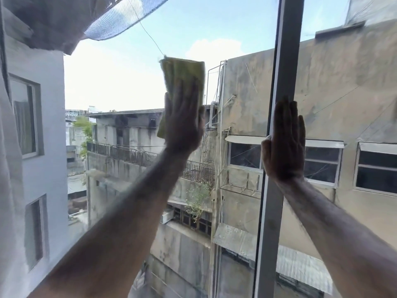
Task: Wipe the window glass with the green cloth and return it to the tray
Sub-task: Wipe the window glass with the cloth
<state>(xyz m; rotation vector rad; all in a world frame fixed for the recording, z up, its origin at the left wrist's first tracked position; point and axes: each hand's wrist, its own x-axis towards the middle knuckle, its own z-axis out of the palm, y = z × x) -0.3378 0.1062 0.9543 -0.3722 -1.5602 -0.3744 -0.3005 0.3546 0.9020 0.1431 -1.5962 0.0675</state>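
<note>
The green cloth (182, 70) is folded and pressed flat against the window glass (129, 87) near the middle of the view. My left hand (184, 117) lies flat over its lower half, fingers pointing up, pinning it to the pane. My right hand (284, 140) is spread flat, fingers up, against the grey window frame post (285, 50) and the pane beside it, and it holds nothing. The tray is not in view.
A pale curtain (10, 168) hangs along the left edge. The vertical frame post divides the left pane from the right pane (348, 93). Buildings, balconies and sky show outside through the glass.
</note>
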